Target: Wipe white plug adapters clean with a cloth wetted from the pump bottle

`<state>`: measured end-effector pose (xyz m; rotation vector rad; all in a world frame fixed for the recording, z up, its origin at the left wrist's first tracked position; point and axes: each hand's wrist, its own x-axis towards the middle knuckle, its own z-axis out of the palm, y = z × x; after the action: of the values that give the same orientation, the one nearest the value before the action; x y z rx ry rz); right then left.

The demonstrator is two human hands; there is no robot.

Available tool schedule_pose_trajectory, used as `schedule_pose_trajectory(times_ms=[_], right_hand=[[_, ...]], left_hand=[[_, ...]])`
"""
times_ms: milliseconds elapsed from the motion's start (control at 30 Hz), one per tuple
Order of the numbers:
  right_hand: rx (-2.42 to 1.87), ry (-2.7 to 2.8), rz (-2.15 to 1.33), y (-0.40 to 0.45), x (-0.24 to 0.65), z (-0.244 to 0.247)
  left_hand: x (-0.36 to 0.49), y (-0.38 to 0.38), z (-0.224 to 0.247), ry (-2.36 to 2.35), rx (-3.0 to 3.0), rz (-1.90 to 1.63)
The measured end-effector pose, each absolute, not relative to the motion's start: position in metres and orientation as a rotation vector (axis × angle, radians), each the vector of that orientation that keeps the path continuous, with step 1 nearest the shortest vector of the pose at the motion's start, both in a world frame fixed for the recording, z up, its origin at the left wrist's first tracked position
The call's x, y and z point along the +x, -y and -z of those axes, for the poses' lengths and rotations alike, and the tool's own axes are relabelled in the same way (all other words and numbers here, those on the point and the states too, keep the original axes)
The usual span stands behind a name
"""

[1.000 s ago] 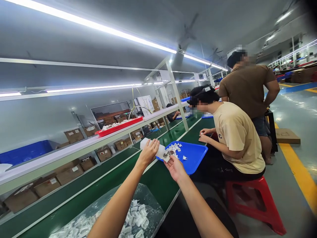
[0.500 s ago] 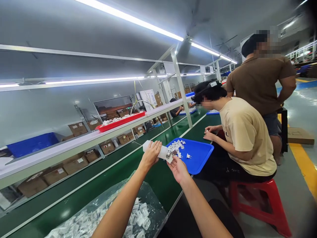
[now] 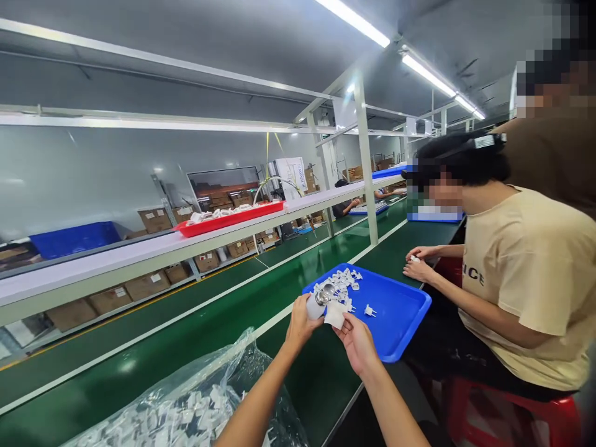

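The white bottle [image 3: 315,308] is tilted above the near edge of the blue tray [image 3: 399,326], its shiny metal end [image 3: 322,297] turned up toward the wearer. The left hand's [image 3: 299,324] grip is closed around its body; the right hand [image 3: 358,344] pinches a pale, cloth-like piece [image 3: 335,315] just beside it. A moment ago the bottle lay lengthwise, its metal end over that piece; the turn now seems to leave the metal end easier to see and reach. Behind, small white plugs [image 3: 343,280] cluster in the tray, one apart. A clear bag [image 3: 179,413] of white parts lies nearer on the green tabletop [image 3: 321,379]. Beyond, a red tray [image 3: 233,221] sits on a shelf [image 3: 139,248]; a seated person [image 3: 535,261] works to the right.
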<state>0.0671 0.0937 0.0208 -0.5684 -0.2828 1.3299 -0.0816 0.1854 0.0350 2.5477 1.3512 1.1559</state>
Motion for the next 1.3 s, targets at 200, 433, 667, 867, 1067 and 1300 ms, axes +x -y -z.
schedule_pose_trajectory(times_ms=[200, 433, 667, 867, 1067, 1300], right_hand=[[-0.570, 0.283, -1.399, -0.104, 0.067, 0.002], [-0.561, 0.288, -1.429, -0.111, 0.063, 0.029], [-0.614, 0.349, -1.445, -0.114, 0.055, 0.055], [-0.705, 0.399, -1.450, -0.102, 0.058, 0.080], [-0.772, 0.504, -1.476, -0.096, 0.060, 0.081], [-0.854, 0.643, -1.461, -0.090, 0.056, 0.085]], left_hand=[[-0.098, -0.226, -0.007, -1.628, 2.111, -1.323], [-0.113, -0.240, 0.013, -1.828, 1.663, -1.364], [-0.106, -0.212, -0.015, -1.804, 1.679, -1.261], [-0.133, -0.093, -0.049, -1.651, 1.943, -1.075], [-0.188, 0.014, -0.012, -1.756, 2.015, -0.854], [-0.226, 0.045, -0.013, -2.054, 1.891, -0.569]])
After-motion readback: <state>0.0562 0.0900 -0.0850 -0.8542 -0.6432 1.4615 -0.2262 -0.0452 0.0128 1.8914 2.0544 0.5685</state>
